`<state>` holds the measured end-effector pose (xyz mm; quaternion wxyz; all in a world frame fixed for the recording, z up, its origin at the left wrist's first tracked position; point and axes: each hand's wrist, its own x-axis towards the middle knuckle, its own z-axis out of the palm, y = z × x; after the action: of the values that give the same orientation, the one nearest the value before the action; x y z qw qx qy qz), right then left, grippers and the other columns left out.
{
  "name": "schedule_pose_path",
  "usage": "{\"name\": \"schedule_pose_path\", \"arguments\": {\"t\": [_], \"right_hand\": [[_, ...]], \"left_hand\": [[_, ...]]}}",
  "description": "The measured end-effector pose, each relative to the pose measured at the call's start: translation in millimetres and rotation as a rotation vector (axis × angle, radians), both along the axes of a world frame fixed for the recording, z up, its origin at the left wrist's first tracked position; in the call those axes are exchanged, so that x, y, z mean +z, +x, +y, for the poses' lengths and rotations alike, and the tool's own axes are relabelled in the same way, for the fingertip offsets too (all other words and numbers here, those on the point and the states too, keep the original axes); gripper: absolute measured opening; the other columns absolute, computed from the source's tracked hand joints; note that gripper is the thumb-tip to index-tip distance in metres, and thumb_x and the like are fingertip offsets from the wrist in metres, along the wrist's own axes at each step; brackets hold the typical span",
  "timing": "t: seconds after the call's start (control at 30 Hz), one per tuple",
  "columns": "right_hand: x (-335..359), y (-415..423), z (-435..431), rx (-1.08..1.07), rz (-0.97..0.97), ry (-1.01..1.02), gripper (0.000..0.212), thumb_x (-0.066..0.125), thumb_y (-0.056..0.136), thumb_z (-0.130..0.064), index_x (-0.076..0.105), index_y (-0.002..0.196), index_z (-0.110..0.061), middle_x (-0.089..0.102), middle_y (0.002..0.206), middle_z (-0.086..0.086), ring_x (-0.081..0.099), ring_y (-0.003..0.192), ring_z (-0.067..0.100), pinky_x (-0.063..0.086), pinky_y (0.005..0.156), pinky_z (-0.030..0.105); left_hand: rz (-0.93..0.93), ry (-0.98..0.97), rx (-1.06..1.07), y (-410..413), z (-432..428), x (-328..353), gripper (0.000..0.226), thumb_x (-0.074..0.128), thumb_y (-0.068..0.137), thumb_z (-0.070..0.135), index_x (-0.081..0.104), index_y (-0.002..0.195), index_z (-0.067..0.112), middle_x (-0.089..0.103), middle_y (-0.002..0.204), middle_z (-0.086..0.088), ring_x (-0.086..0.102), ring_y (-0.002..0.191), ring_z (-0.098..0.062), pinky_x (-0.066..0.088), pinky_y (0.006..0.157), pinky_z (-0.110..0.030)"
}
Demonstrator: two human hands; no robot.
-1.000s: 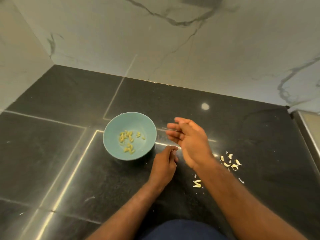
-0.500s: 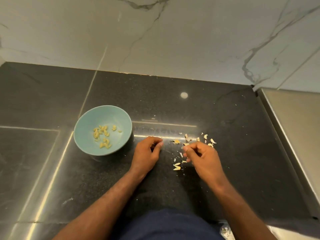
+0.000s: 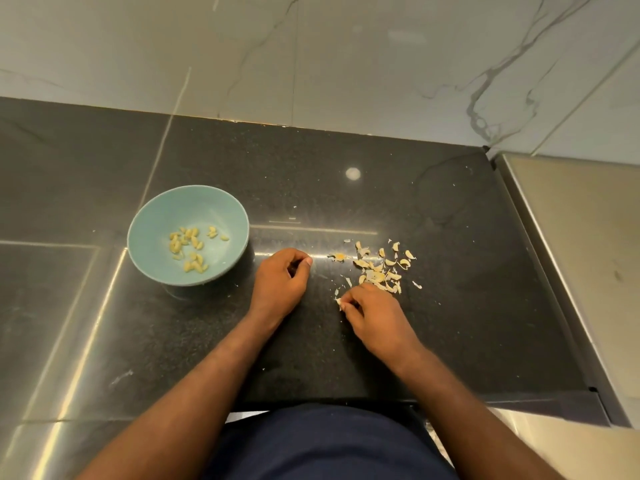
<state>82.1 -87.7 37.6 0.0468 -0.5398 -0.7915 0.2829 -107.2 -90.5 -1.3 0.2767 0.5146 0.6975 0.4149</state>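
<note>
A teal bowl (image 3: 188, 206) with several small yellow kernels (image 3: 188, 245) in it stands on the black counter at the left. A scatter of pale shell pieces (image 3: 379, 266) lies on the counter at the right. My left hand (image 3: 282, 282) rests on the counter just right of the bowl, fingers curled in; whether it holds something is hidden. My right hand (image 3: 372, 311) lies at the near edge of the shell scatter and pinches a small pale piece (image 3: 339, 301) between thumb and fingertips.
The black stone counter (image 3: 450, 306) ends at a white marble wall (image 3: 346, 57) behind. A steel surface (image 3: 581, 265) adjoins it on the right. My dark-clothed body (image 3: 329, 445) stands against the counter's front edge.
My right hand came down from beside the bowl to the shell scatter and closed its fingertips on a small piece. The view shifted right. My left hand stayed curled on the counter.
</note>
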Motion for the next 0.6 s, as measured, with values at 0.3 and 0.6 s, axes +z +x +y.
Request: {"name": "schedule_pose_path", "arguments": {"t": [0.3, 0.6], "right_hand": [[4, 9, 12, -0.318, 0.56, -0.348, 0.011, 0.058, 0.1, -0.02, 0.068, 0.096, -0.015, 0.072, 0.085, 0.005, 0.07, 0.079, 0.019, 0.058, 0.069, 0.028], [13, 24, 18, -0.387, 0.842, -0.609, 0.025, 0.046, 0.106, -0.021, 0.065, 0.106, -0.005, 0.066, 0.088, 0.009, 0.063, 0.075, 0.017, 0.054, 0.065, 0.029]], "left_hand": [[-0.31, -0.054, -0.18, 48, -14, 30, 0.014, 0.064, 0.096, 0.019, 0.07, 0.105, 0.028, 0.07, 0.098, 0.012, 0.065, 0.086, 0.0, 0.052, 0.076, -0.02], [-0.538, -0.098, -0.127, 63, -7, 51, 0.017, 0.066, 0.09, -0.003, 0.073, 0.099, 0.01, 0.073, 0.092, -0.004, 0.07, 0.083, -0.009, 0.057, 0.079, -0.023]]}}
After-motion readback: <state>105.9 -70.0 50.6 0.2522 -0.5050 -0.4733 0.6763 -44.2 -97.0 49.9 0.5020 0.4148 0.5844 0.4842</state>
